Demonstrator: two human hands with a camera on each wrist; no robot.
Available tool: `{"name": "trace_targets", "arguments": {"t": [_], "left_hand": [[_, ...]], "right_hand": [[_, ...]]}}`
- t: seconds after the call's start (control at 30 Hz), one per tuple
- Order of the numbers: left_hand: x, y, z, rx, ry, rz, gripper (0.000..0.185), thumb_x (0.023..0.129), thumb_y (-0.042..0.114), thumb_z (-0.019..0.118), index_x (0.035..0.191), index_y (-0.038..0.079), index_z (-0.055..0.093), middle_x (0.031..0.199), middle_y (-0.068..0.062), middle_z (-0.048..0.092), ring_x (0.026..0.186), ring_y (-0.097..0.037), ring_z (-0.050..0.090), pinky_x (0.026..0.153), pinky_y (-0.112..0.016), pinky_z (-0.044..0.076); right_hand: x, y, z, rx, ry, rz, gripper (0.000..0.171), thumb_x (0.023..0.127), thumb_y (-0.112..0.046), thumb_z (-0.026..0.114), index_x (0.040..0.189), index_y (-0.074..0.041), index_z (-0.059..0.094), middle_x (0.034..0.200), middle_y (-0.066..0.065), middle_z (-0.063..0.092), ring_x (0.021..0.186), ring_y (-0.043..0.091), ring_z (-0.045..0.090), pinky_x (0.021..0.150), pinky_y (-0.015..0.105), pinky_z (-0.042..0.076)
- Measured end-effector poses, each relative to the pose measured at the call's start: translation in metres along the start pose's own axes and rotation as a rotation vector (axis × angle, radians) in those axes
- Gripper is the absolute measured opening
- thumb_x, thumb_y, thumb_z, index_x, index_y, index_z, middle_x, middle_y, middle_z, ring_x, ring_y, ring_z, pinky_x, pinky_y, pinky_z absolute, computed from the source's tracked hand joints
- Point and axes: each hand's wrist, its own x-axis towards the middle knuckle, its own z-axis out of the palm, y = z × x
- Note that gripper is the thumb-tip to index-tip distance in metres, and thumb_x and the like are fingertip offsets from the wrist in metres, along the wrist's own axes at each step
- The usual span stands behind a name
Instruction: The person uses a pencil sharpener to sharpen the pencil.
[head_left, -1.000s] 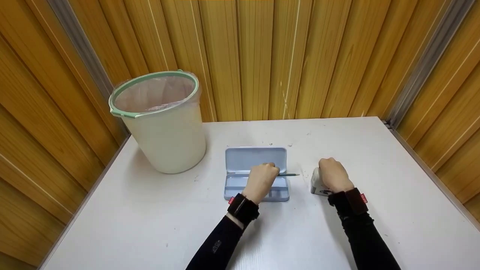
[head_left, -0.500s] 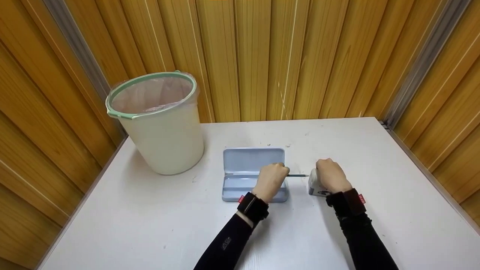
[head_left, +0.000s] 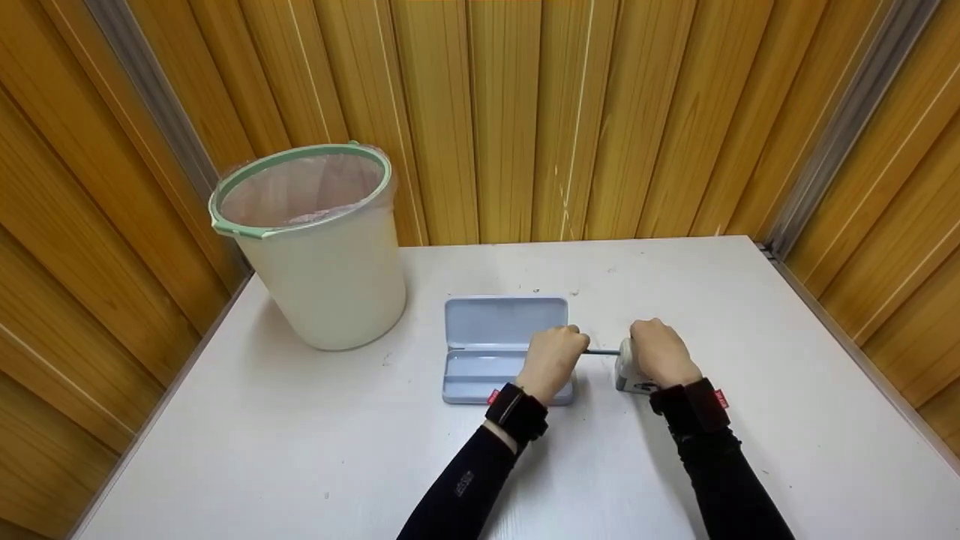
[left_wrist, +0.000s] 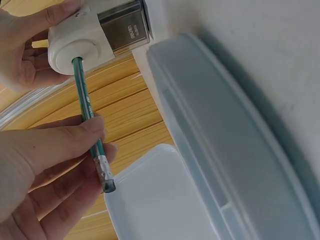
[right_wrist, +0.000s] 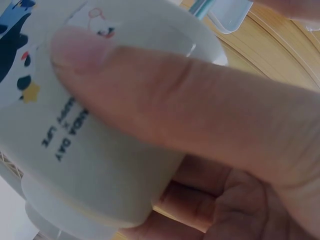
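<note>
While the left hand [head_left: 553, 358] pinches a green pencil [left_wrist: 89, 117] between thumb and curled fingers, the pencil's tip sits inside the round opening of a white pencil sharpener [head_left: 626, 367]. At centre frame of the head view, the right hand [head_left: 660, 352] wraps over the sharpener's top, its grip closed around the body, which stands on the white bench [head_left: 300, 450]. Just left of the hands lies an open pale-blue pencil case [head_left: 487, 349], its lid flat toward the wall. At upper left of the frame stands a cream bin [head_left: 319, 262] with a green rim and a clear liner, against wooden wall panels [head_left: 510, 112].
</note>
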Motion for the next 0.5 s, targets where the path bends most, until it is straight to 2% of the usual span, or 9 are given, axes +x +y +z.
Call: {"name": "trace_targets", "arguments": {"t": [0.23, 0.5], "left_hand": [[0.0043, 0.0037, 0.0021, -0.009, 0.008, -0.007, 0.012, 0.085, 0.016, 0.066, 0.084, 0.022, 0.076, 0.08, 0.006, 0.071, 0.07, -0.013, 0.069, 0.053, -0.028, 0.055], [0.0071, 0.0093, 0.002, 0.022, 0.005, -0.009, 0.014, 0.087, 0.016, 0.063, 0.084, 0.023, 0.076, 0.082, 0.007, 0.071, 0.071, -0.009, 0.068, 0.054, -0.025, 0.054]], "right_hand": [[0.0006, 0.0011, -0.0018, 0.004, 0.0, -0.025, 0.006, 0.078, 0.013, 0.062, 0.083, 0.011, 0.063, 0.081, 0.029, 0.067, 0.073, 0.04, 0.066, 0.067, 0.05, 0.055], [0.0017, 0.0028, -0.0021, 0.02, 0.008, -0.04, 0.006, 0.076, 0.011, 0.062, 0.081, 0.009, 0.065, 0.079, 0.027, 0.067, 0.07, 0.038, 0.065, 0.066, 0.05, 0.054]]}}
